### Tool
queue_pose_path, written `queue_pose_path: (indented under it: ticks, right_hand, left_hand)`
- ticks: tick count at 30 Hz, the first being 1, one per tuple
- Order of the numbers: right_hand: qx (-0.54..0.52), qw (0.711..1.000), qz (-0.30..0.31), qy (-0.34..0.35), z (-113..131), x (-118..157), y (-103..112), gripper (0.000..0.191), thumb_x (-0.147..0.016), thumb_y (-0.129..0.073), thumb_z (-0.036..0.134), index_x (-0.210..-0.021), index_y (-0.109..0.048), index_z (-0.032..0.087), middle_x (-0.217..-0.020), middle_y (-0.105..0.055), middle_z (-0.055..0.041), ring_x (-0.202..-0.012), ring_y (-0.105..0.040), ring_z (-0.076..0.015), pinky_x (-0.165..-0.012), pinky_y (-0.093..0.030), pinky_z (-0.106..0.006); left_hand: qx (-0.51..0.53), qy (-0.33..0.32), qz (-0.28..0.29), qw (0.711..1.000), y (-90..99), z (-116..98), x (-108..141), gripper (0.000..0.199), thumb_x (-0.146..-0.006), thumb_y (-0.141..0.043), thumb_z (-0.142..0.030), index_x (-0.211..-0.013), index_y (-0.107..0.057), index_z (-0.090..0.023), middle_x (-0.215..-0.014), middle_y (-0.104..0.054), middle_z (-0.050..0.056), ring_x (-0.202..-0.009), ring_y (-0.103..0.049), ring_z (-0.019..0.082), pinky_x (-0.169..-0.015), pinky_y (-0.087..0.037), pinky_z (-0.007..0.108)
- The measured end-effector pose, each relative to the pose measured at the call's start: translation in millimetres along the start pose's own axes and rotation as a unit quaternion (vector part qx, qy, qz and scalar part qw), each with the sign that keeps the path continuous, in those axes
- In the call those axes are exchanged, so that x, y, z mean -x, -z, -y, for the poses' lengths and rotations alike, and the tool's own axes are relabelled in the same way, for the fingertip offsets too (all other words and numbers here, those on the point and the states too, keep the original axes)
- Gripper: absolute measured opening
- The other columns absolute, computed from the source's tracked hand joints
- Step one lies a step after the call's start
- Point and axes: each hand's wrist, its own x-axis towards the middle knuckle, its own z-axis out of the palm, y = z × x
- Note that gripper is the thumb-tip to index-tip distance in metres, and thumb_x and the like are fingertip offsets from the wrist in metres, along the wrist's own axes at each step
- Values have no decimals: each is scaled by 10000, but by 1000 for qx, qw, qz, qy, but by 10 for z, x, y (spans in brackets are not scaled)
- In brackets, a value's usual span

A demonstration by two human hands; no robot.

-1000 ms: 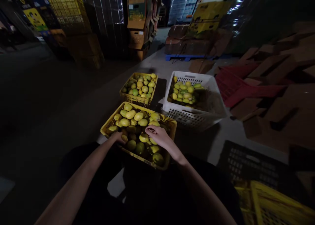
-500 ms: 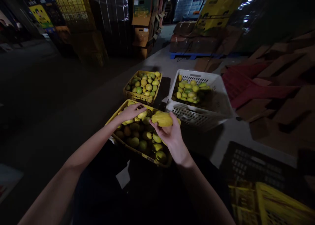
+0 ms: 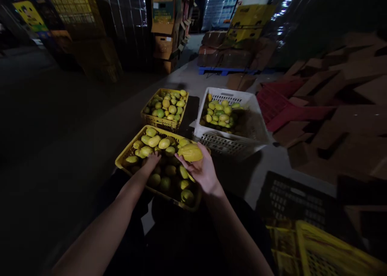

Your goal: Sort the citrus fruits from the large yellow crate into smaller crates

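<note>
In my right hand point(image 3: 205, 169) rests a large, ridged yellow fruit point(image 3: 191, 152), oval and papaya-like, held between thumb and fingers above the right side of the near yellow crate point(image 3: 127, 152). My left hand point(image 3: 153, 160) reaches down among the fruit in that crate, its fingertips mostly hidden. Around it lie yellow-green oval fruits point(image 3: 154, 141), heaped at the back and left. The crate's front part is in deep shadow, with darker fruits point(image 3: 165, 183) there.
Behind stands a second yellow crate point(image 3: 161, 123) full of similar fruit. A white crate point(image 3: 256, 135), partly filled, is at right rear. Red crates point(image 3: 281, 111) and cardboard point(image 3: 347, 135) lie further right. Yellow point(image 3: 329, 243) and black point(image 3: 298, 199) crates are at lower right.
My left hand has moved down and toward me, from over the back of the crate into the fruit. My right hand keeps hold of the yellow fruit. The view has shifted right.
</note>
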Motion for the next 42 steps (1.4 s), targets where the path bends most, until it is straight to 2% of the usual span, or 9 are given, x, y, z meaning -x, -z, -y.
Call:
queue_pose_path:
  ticks: [7, 12, 18, 20, 24, 28, 31, 37, 42]
  right_hand:
    - [52, 997, 49, -21, 128, 55, 70, 483, -891, -524, 635, -1008, -649, 183, -759, -753, -79, -507, -620, -165, -377, -454, -229]
    - [39, 997, 64, 24, 191, 117, 58, 500, -910, -455, 661, -856, -620, 193, -653, -712, -45, -331, -351, -74, -307, -286, -204]
    - [-38, 997, 19, 69, 171, 121, -86, 318, -888, -605, 572, -857, -582, 257, -614, -613, 44, -469, -508, -114, -418, -427, -220]
    - [-41, 995, 38, 82, 174, 102, -129, 340, -879, -601, 612, -879, -593, 272, -639, -604, 38, -526, -543, -133, -462, -468, -241]
    - [-13, 991, 88, 104, 244, 42, -147, 433, -816, -621, 713, -835, -588, 282, -652, -575, 23, -536, -511, -147, -501, -501, -284]
    - [-11, 987, 39, 154, 303, -39, -106, 394, -805, -672, 679, -879, -640, 293, -760, -668, -4, -688, -632, -178, -615, -589, -297]
    - [10, 983, 19, 180, 259, -69, -103, 374, -809, -709, 630, -975, -696, 295, -955, -757, -41, -947, -712, -216, -776, -643, -313]
    - [63, 974, 101, 192, 60, 32, -208, 258, -840, -747, 449, -1046, -732, 295, -1126, -784, -10, -1208, -680, -214, -990, -611, -331]
    - [17, 980, 107, 165, 13, 107, -313, 281, -778, -810, 320, -1048, -740, 280, -1126, -788, 29, -1098, -720, -177, -904, -640, -301]
  left_hand:
    - [4, -30, 6, 1000, -25, 87, -102, 466, -957, -416, -111, -1375, -608, -185, -1371, -591, 199, -1359, -473, 337, -1153, -315, 489]
    - [52, -25, 5, 998, 77, 77, 5, 303, -888, -618, -230, -1168, -715, -164, -1296, -648, 198, -1359, -491, 371, -1199, -276, 490]
    - [196, 1, -21, 980, 583, -165, 150, 574, -711, -834, -401, -1209, -685, -155, -1234, -723, 137, -1227, -624, 373, -1101, -444, 486]
    - [329, -53, -31, 942, 885, -214, 282, 539, -758, -788, -461, -1194, -693, -158, -1194, -748, 108, -1169, -668, 322, -1060, -494, 432]
    - [584, -161, -58, 794, 1396, -143, 648, 509, -775, -750, -512, -1139, -705, -159, -1136, -767, 117, -1130, -698, 307, -1045, -521, 443]
    - [776, -138, -97, 607, 1528, -26, 803, 543, -698, -840, -499, -1117, -694, -186, -1159, -760, 113, -1245, -653, 318, -1100, -497, 442]
    - [842, -103, -132, 513, 1487, -89, 743, 517, -750, -809, -512, -1142, -679, -200, -1218, -746, 103, -1297, -623, 300, -1125, -492, 420]
    - [905, -97, -102, 401, 1524, -374, 721, 486, -888, -631, -570, -1168, -679, -175, -1194, -747, 114, -1213, -675, 267, -1046, -566, 388]
    - [923, -75, -96, 366, 1599, -538, 808, 410, -924, -561, -516, -1109, -699, -177, -1047, -774, 80, -1051, -738, 230, -976, -603, 360]
